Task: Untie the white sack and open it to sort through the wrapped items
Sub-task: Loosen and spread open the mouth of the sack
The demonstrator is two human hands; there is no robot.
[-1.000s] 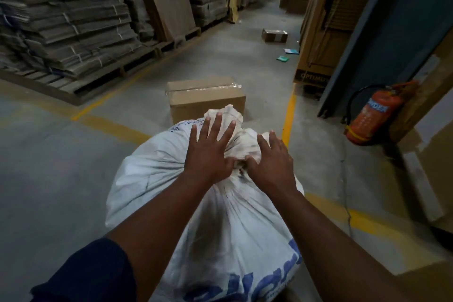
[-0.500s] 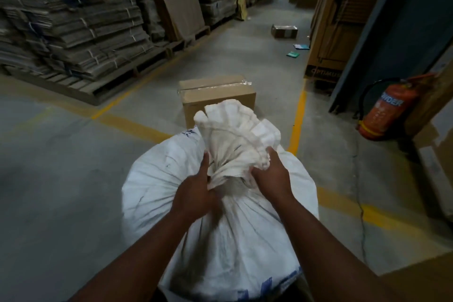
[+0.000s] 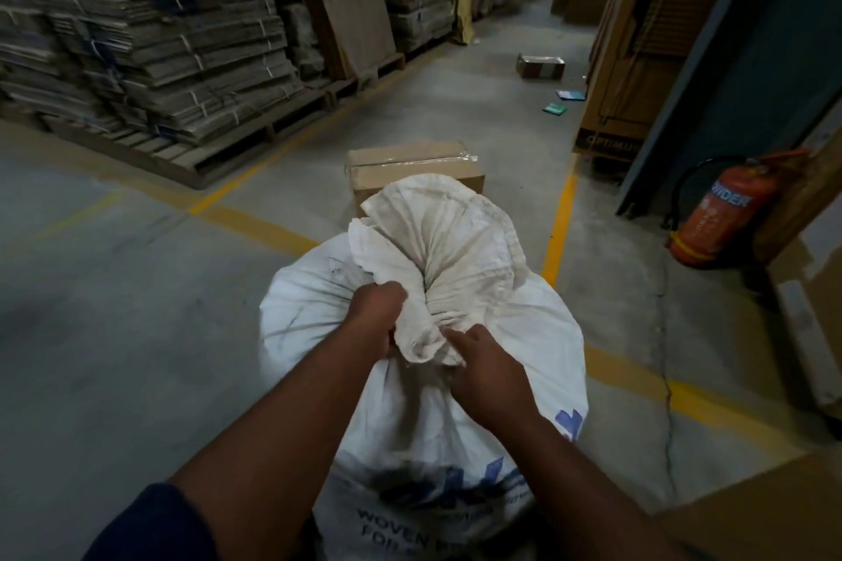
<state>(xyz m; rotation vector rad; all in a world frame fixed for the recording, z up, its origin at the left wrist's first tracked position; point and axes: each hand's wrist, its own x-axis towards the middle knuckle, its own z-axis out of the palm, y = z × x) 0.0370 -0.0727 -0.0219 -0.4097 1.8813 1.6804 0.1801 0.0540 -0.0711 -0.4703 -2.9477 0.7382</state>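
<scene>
A full white woven sack [image 3: 319,305] with blue print stands on the concrete floor in front of me. Its neck is gathered tight, and the loose top [image 3: 451,237] flares out above the gather. My left hand [image 3: 376,319] grips the bunched cloth on the left of the neck. My right hand [image 3: 483,374] pinches the cloth fold on the right, just below the gather. No tie cord shows; the sack's contents are hidden.
A taped cardboard box [image 3: 410,171] sits right behind the sack. Pallets of flattened cardboard [image 3: 150,59] line the left. A red fire extinguisher [image 3: 720,214] leans at the right beside tall cartons [image 3: 638,59]. Yellow floor lines [image 3: 562,219] cross the aisle. A small box [image 3: 540,66] lies farther down.
A second ago both hands lay flat on the sack top. They have since closed around the neck, and the loose top has risen and spread out above them.
</scene>
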